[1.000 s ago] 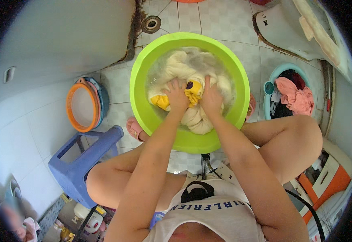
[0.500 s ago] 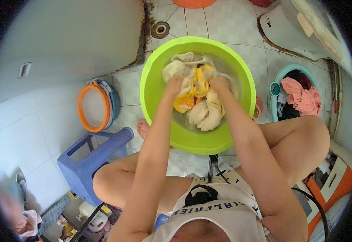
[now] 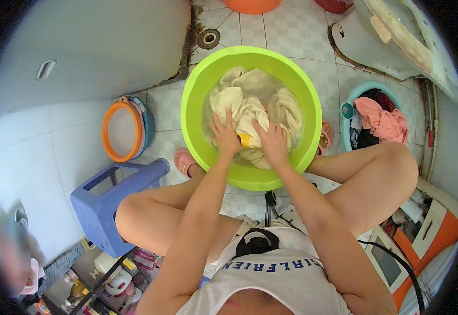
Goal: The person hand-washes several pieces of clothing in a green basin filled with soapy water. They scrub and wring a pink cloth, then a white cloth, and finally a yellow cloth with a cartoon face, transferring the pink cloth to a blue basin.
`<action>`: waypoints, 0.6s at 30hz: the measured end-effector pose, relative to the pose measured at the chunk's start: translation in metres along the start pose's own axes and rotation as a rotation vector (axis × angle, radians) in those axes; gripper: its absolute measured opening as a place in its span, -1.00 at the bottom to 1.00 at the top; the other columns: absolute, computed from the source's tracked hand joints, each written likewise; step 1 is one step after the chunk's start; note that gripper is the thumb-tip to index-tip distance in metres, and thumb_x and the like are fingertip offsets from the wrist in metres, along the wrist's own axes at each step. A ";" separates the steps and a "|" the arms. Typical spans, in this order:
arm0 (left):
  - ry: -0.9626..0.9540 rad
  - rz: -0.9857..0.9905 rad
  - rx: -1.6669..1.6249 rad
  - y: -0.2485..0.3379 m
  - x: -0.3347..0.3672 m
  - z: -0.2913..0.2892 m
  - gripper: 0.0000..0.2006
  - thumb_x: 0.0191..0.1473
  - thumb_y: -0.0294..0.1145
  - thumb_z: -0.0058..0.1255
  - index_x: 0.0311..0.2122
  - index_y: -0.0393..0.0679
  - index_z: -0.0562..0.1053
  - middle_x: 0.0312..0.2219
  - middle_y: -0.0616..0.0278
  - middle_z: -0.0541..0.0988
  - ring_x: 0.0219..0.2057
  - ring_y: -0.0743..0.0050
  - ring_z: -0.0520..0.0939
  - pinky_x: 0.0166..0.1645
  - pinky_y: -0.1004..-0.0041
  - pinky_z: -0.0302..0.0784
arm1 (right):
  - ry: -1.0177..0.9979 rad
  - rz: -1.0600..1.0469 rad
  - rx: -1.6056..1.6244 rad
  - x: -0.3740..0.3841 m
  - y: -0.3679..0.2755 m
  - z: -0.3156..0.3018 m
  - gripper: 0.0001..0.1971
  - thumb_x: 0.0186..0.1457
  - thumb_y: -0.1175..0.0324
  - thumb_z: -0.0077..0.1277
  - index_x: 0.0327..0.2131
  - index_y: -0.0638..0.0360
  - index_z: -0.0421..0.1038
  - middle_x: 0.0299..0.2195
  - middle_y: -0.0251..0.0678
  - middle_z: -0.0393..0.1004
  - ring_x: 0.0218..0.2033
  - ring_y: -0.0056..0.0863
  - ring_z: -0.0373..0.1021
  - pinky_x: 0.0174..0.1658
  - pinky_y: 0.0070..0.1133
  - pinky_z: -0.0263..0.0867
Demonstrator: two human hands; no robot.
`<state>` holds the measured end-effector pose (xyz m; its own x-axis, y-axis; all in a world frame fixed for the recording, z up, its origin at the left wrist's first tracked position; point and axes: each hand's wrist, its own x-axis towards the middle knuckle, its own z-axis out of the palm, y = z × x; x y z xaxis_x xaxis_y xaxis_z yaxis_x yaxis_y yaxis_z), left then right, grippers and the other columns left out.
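A bright green basin (image 3: 197, 89) stands on the tiled floor between my knees, holding water and a pile of cream and yellow cloth (image 3: 250, 100). My left hand (image 3: 224, 135) presses down on the near part of the cloth, fingers spread over it. My right hand (image 3: 272, 143) lies beside it on the same wet pile, gripping the fabric near a yellow patch. Both forearms reach in from below.
A blue plastic stool (image 3: 110, 202) stands at my left knee. An orange and blue basin (image 3: 124, 128) leans on the wall at left. A teal basin of pink and dark clothes (image 3: 378, 118) sits at right. A floor drain (image 3: 208, 38) lies behind the green basin.
Both hands have pulled back from the middle of the basin to its near side, dragging the cloth. The yellow fabric is now mostly covered by cream cloth.
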<state>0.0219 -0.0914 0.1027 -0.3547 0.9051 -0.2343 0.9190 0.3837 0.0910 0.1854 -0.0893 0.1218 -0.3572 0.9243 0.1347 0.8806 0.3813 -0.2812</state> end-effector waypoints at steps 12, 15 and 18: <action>-0.179 0.269 -0.053 -0.036 0.092 0.045 -0.53 0.00 -0.33 -0.01 0.09 -0.02 0.33 0.00 -0.11 0.36 -0.07 -0.05 0.49 -0.09 0.16 0.47 | -0.683 0.442 0.092 0.074 0.025 0.074 -0.49 -0.03 0.21 0.05 0.04 0.09 0.30 -0.15 -0.07 0.43 -0.23 -0.15 0.45 -0.05 -0.27 0.29; -0.354 0.301 0.114 -0.042 0.116 0.046 -0.61 0.07 -0.28 -0.12 0.02 -0.13 0.40 -0.06 -0.15 0.44 -0.09 -0.02 0.52 -0.08 0.17 0.47 | -0.638 0.441 0.114 0.075 0.042 0.120 -0.36 -0.08 0.06 0.09 0.08 0.12 0.26 -0.03 -0.03 0.39 -0.10 -0.15 0.40 0.03 -0.31 0.25; -0.515 0.257 0.086 -0.014 0.135 0.018 -0.63 0.08 -0.25 -0.14 -0.06 -0.24 0.43 -0.10 -0.19 0.47 -0.05 0.03 0.50 -0.01 0.18 0.41 | -0.366 0.394 0.138 0.070 0.063 0.158 -0.42 -0.06 0.05 0.06 0.01 0.18 0.34 -0.02 0.00 0.39 0.00 -0.16 0.34 0.06 -0.35 0.23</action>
<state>-0.0361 0.0217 0.0529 -0.0084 0.7531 -0.6579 0.9828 0.1276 0.1335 0.1670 0.0025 -0.0363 -0.1152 0.9340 -0.3383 0.9296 -0.0187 -0.3681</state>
